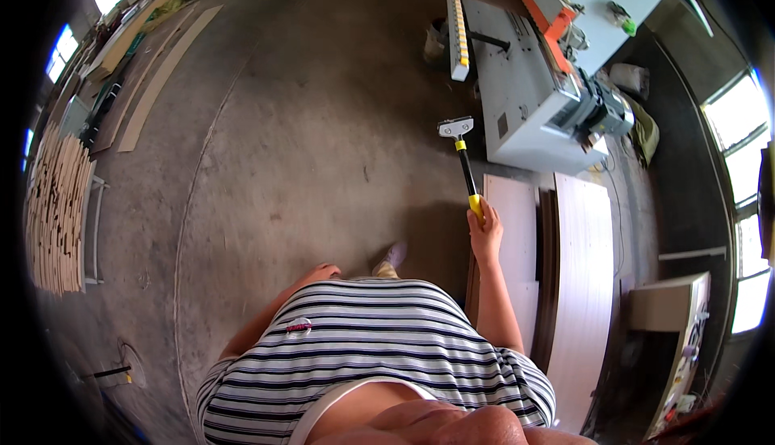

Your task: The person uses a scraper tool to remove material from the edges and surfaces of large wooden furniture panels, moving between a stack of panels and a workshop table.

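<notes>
A long-handled scraper [466, 162] is in my right hand [486, 233], whose fingers are wrapped round its yellow grip. The tool has a black shaft and a wide metal blade head, which points away from me over the concrete floor, beside the grey machine. Close to my waist on the left is my left hand [323, 272]. Only part of it shows past the striped shirt, so its fingers cannot be made out, and nothing is seen in it. Pale wooden panels [510, 227] are stacked just right of my right hand.
Ahead to the right stands a large grey-and-white machine [525, 114] with orange parts and a motor. Another long pale panel [581, 259] lies farther right, near a cabinet [658, 308]. On the left are a stack of thin boards [58, 215] and long planks [169, 78] on the floor.
</notes>
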`<state>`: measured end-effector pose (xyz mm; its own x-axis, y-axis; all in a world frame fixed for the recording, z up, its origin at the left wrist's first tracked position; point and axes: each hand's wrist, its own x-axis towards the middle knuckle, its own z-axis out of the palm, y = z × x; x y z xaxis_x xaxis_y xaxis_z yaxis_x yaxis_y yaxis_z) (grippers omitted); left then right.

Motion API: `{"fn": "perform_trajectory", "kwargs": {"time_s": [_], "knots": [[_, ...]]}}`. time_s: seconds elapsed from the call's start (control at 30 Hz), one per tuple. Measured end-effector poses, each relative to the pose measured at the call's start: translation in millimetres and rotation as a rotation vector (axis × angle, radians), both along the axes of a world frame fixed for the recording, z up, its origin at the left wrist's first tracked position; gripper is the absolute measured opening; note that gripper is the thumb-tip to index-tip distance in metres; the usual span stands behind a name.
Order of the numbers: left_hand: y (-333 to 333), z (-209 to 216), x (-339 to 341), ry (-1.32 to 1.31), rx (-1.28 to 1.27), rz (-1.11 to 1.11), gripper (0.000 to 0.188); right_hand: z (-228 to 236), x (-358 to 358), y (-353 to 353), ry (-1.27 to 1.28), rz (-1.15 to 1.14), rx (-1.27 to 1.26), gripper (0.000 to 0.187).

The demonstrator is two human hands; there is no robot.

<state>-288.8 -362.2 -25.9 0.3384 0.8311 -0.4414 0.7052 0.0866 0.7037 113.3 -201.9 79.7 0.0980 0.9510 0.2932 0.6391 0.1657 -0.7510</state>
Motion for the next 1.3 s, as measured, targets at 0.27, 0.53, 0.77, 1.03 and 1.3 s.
{"fn": "perform_trajectory", "kwargs": {"time_s": [0.27, 0.53, 0.77, 1.03, 1.3], "knots": [[101.4, -46.6, 0.9, -0.096, -0.025, 0.347, 0.029, 27.8, 1.0, 209.3, -0.065, 0.046, 0.206, 0.047], [196.3, -67.7, -22.5, -0.236, -0.016, 0.458, 0.027, 73.4, -17.7, 432.5, -0.293, -0.053, 0.180, 0.041], [318.5, -58.8, -65.9, -0.474, -0.009, 0.447, 0.021, 91.5, -54.2, 573.2, -0.473, -0.126, 0.005, 0.038], [439.6, -15.9, -127.6, -0.368, -0.065, 0.267, 0.017, 96.5, -50.6, 608.4, -0.499, -0.103, -0.117, 0.037], [532.1, 24.2, -108.6, -0.152, -0.219, 0.100, 0.031, 131.7, -56.2, 588.5, -0.537, 0.011, -0.226, 0.039]]}}
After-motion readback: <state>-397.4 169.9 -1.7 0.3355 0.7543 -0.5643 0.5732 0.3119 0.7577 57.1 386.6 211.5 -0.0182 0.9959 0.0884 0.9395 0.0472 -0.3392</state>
